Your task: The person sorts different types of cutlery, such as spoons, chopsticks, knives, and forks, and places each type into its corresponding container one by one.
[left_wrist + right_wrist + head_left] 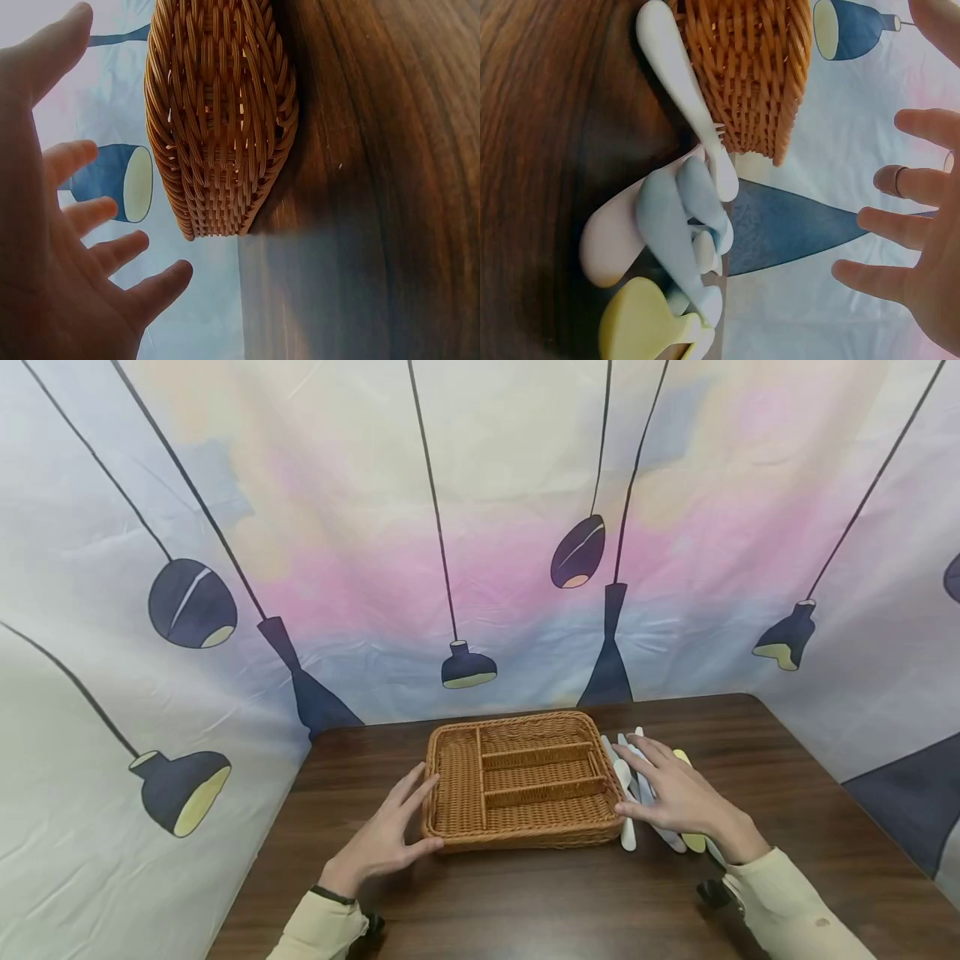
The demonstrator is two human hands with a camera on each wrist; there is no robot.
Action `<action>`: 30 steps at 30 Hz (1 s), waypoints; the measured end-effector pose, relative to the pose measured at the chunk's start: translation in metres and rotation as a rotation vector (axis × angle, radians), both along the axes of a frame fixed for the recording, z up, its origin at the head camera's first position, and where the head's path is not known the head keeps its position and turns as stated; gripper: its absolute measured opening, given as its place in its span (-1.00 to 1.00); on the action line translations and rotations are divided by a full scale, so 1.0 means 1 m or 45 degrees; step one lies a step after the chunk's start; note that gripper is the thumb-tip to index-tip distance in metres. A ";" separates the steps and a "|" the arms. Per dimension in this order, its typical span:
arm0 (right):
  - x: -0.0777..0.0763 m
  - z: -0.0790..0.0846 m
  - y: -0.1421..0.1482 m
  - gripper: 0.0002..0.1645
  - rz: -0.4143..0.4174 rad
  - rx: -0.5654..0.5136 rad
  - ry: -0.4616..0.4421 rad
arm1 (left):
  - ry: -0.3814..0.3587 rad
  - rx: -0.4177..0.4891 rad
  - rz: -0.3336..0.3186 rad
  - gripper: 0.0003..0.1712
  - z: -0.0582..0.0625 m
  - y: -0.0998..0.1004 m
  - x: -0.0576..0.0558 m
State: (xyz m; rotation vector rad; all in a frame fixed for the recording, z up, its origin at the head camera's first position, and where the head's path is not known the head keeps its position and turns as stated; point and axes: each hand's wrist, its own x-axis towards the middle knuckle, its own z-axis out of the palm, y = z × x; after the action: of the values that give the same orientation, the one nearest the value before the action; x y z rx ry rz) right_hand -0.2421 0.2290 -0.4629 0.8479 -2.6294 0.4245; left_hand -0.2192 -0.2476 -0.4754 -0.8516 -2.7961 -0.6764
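A brown wicker basket (455, 793) with several divided compartments sits on the table, and nothing shows inside it. My left hand (384, 832) is at its left side with the fingers spread. In the left wrist view a gap shows between that hand (82, 247) and the woven wall (217, 127). Beyond the right side of the basket, my right hand (682, 795) hovers over a group of utensils with its fingers extended, holding nothing. Among them are a white spoon (628, 837), a yellow-handled utensil (634, 319), blue-grey handles (667, 225) and a pale pinkish handle (611, 240). My hand partly hides the group in the head view.
The dark wooden table (525, 910) extends in front of the basket and to both sides. A fabric backdrop (510, 460) printed with hanging lamps stands behind and beside the table. Black straps with small devices (712, 893) are on both wrists.
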 end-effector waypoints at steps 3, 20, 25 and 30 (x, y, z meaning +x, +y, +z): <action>-0.001 -0.002 0.002 0.05 -0.031 -0.012 -0.044 | -0.047 0.025 0.036 0.06 -0.001 -0.001 -0.001; -0.011 -0.005 0.006 -0.19 -0.202 -0.105 -0.108 | -0.145 0.051 0.120 0.07 -0.005 -0.003 -0.012; -0.012 -0.006 0.006 -0.27 -0.225 -0.116 -0.122 | -0.169 0.044 0.133 0.06 -0.008 -0.004 -0.012; -0.013 -0.009 0.006 -0.30 -0.243 -0.121 -0.131 | -0.205 0.049 0.154 0.03 -0.013 -0.005 -0.010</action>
State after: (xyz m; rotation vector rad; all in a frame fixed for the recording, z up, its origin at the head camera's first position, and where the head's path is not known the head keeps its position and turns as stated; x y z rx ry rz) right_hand -0.2550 0.2354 -0.4717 0.5531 -2.7272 0.5496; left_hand -0.2288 -0.2526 -0.4883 -0.6416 -2.9362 -0.8092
